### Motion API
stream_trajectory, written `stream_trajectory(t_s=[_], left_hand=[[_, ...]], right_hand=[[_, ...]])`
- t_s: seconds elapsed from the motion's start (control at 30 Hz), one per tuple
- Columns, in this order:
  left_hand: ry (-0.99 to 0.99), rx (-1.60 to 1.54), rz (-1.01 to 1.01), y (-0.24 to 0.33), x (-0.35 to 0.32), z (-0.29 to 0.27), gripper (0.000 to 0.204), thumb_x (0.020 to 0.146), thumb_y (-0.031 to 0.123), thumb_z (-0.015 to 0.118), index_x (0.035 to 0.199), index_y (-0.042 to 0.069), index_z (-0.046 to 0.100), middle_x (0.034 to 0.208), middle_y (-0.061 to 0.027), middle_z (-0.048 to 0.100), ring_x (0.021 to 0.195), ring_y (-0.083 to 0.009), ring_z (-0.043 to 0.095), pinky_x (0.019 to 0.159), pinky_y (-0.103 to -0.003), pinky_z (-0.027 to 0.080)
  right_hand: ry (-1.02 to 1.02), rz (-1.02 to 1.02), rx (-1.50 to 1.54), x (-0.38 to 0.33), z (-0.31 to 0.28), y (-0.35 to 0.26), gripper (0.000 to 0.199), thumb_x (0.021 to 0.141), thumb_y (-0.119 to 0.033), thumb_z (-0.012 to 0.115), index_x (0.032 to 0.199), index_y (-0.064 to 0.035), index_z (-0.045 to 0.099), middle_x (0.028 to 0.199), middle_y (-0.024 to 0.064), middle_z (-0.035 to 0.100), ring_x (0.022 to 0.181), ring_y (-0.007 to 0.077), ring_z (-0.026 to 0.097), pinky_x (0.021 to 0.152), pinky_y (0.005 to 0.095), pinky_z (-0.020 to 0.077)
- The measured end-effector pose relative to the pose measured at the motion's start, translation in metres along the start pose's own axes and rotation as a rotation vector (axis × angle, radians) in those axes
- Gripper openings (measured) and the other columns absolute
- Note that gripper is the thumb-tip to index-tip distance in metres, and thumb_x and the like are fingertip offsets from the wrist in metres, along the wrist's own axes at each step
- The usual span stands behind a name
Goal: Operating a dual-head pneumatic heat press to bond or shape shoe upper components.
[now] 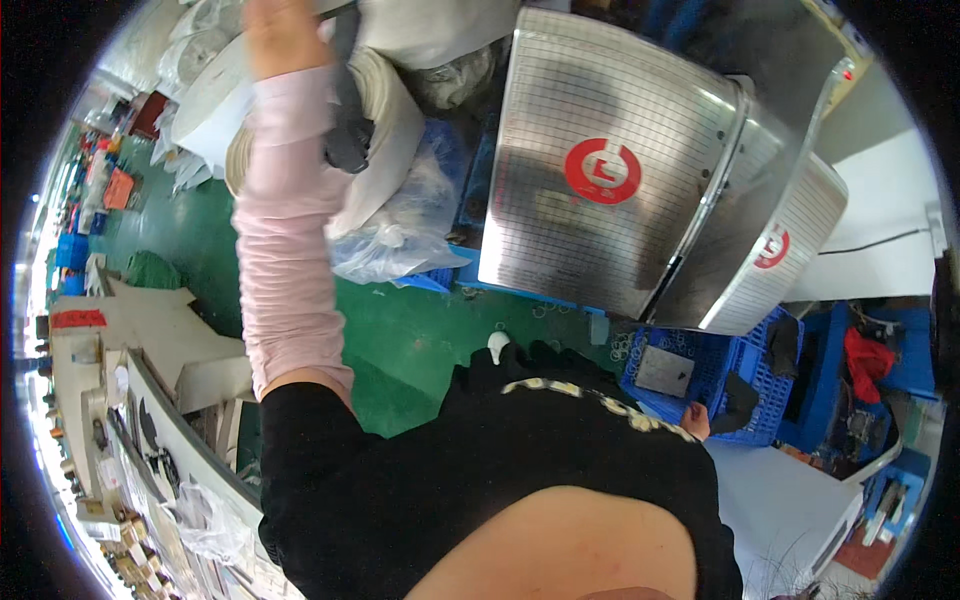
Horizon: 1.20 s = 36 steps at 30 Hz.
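My left arm, in a pink sleeve cover, reaches far forward past white rolls of material (pixel 385 115). At the top edge my left hand (pixel 284 38) is blurred and its fingers are cut off from view. Beside that forearm hangs a dark grey limp piece (pixel 347 135); I cannot tell whether the hand touches it. Low at my right side, my right hand (pixel 695 421) shows only in part, close to a blue plastic crate (pixel 757 400). A black curved piece (pixel 738 402) lies against the crate near it. The right fingers are too small to read.
Large metal sheets (pixel 610 220) with a grid pattern and red round marks stand ahead on the right. Clear plastic wrapping (pixel 400 245) lies below the rolls. To my left is a pale machine frame (pixel 150 330). Small rings (pixel 545 310) are scattered on the green floor (pixel 390 340).
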<state>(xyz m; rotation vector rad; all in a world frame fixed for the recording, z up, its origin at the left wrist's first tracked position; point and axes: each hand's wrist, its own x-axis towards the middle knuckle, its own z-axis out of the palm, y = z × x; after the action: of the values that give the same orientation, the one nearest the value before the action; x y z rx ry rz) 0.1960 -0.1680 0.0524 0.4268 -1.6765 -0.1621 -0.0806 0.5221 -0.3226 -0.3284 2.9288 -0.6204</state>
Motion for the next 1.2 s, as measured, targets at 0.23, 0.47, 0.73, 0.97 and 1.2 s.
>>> stream_trajectory(t_s=[0.23,0.47,0.73,0.97,1.2], left_hand=[[-0.607,0.117,0.473,0.123,-0.089,0.155,0.036,0.085,0.045,0.049,0.098,0.015,0.064,0.118,-0.0025,0.055,0.12,-0.0205,0.043,0.1,-0.061,0.022],[-0.534,-0.106,0.269,0.105,-0.062,0.175,0.028,0.077,0.034,0.063,0.093,0.011,0.061,0.109,-0.0109,0.056,0.102,-0.0277,0.053,0.089,-0.044,0.037],[-0.599,0.341,0.255,0.134,-0.054,0.182,0.05,0.07,0.055,0.061,0.114,0.03,0.06,0.111,-0.0084,0.055,0.108,-0.0269,0.047,0.093,-0.045,0.031],[-0.706,-0.04,0.118,0.147,-0.07,0.216,0.049,0.077,0.045,0.061,0.107,0.006,0.058,0.112,-0.0154,0.055,0.106,-0.0313,0.051,0.091,-0.042,0.036],[-0.645,0.09,0.525,0.149,-0.07,0.201,0.031,0.086,0.03,0.053,0.113,0.016,0.057,0.122,-0.0113,0.05,0.119,-0.0282,0.042,0.1,-0.049,0.027]], right_hand=[[0.028,-0.083,0.146,0.025,0.008,-0.049,0.018,0.081,-0.02,0.06,0.095,-0.0092,0.063,0.08,0.0057,0.065,0.074,0.0142,0.062,0.068,0.0276,0.0489],[0.116,-0.039,0.281,0.034,0.027,-0.022,0.017,0.08,-0.019,0.062,0.094,-0.0082,0.063,0.077,0.0062,0.065,0.068,0.0159,0.062,0.063,0.0295,0.0492],[0.037,0.102,0.348,0.041,0.023,-0.004,0.016,0.078,-0.02,0.062,0.09,-0.01,0.064,0.078,0.0069,0.066,0.071,0.019,0.064,0.066,0.0305,0.0494],[0.042,0.019,0.256,0.034,0.006,-0.041,0.019,0.08,-0.018,0.062,0.093,-0.0056,0.063,0.081,0.0103,0.066,0.071,0.0198,0.063,0.068,0.0305,0.0497],[0.579,-0.495,0.595,0.085,-0.095,-0.233,0.025,0.083,-0.001,0.057,0.108,-0.002,0.059,0.1,0.0102,0.062,0.085,0.0194,0.059,0.074,0.0287,0.0475]])
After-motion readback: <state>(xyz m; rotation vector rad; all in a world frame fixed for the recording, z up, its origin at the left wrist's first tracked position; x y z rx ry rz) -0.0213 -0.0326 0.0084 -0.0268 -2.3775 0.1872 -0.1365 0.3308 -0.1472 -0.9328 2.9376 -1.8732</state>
